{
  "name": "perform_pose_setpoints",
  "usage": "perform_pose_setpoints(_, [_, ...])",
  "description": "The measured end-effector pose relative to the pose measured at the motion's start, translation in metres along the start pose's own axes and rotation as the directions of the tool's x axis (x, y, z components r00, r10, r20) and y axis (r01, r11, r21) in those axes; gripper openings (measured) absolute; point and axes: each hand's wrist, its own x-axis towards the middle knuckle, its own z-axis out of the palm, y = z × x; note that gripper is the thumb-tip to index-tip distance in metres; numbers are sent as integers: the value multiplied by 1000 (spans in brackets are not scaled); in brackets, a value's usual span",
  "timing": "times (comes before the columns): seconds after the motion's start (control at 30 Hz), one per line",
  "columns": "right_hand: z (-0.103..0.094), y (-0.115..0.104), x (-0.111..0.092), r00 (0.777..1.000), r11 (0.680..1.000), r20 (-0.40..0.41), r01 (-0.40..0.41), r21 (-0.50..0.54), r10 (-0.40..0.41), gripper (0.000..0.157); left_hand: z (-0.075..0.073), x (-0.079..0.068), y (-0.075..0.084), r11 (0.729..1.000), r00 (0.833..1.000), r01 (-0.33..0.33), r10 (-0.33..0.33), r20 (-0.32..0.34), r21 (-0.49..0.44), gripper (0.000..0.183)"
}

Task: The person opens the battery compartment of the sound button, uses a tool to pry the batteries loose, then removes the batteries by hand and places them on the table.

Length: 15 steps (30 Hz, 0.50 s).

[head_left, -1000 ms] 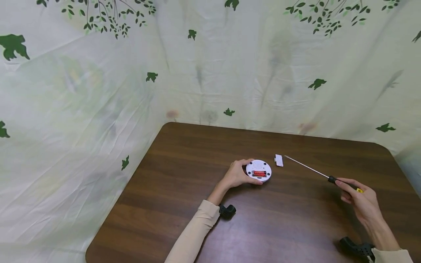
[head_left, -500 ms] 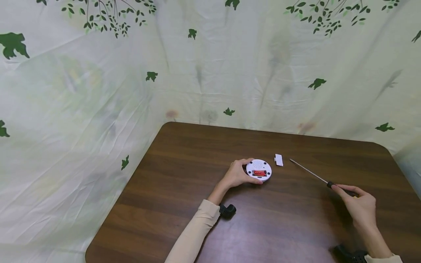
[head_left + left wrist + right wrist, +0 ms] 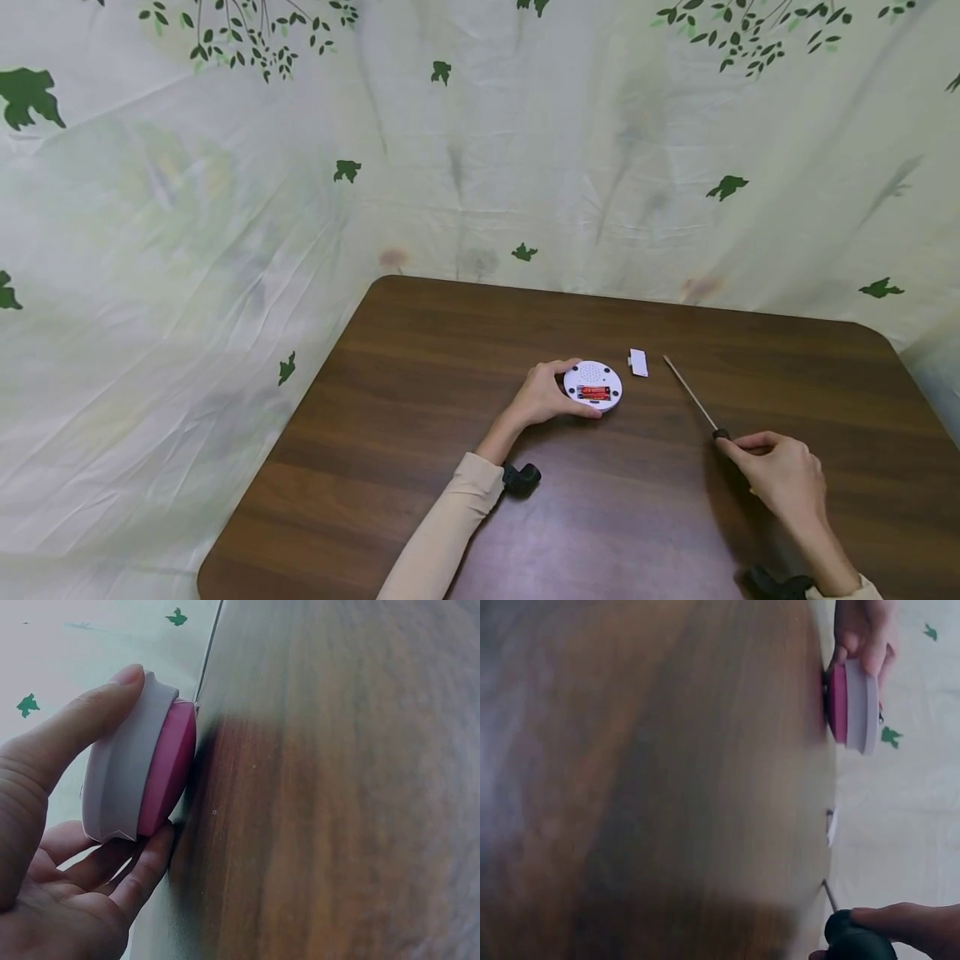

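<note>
My left hand (image 3: 546,396) grips a round device (image 3: 590,377) by its edge, thumb on the near side. Its white, perforated back faces up, and two red batteries (image 3: 595,392) sit in a recess there. In the left wrist view, the device's white body (image 3: 124,765) has a pink underside (image 3: 171,765) toward the table. Right of the device lies a small white battery cover (image 3: 638,363). My right hand (image 3: 783,471) holds a long screwdriver (image 3: 692,397) by its dark handle (image 3: 859,941), the metal shaft slanting away with its tip right of the cover.
A brown wood-grain table (image 3: 450,333) with rounded corners bears everything. Behind it and on the left hangs a pale curtain (image 3: 480,150) printed with green leaves. Each wrist wears a black camera mount, the left one (image 3: 522,480) close over the tabletop.
My right hand has moved left and nearer, swinging the screwdriver so its shaft points more directly away; its tip has shifted slightly right. The left hand and the device hold still.
</note>
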Motion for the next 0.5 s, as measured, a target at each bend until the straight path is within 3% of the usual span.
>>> perform_pose_setpoints(0.27, [6, -1, 2, 998, 999, 54, 38, -32, -37, 46, 0, 0, 1, 1000, 1000, 6, -6, 7, 3, 92])
perform_pose_setpoints(0.4, [7, -4, 2, 997, 997, 53, 58, -49, -55, 49, 0, 0, 1, 1000, 1000, -2, 2, 10, -3, 92])
perform_pose_setpoints(0.5, [7, -9, 5, 993, 992, 22, 117, -40, -117, 49, -3, -2, -2, 1000, 1000, 0, 0, 0, -11, 91])
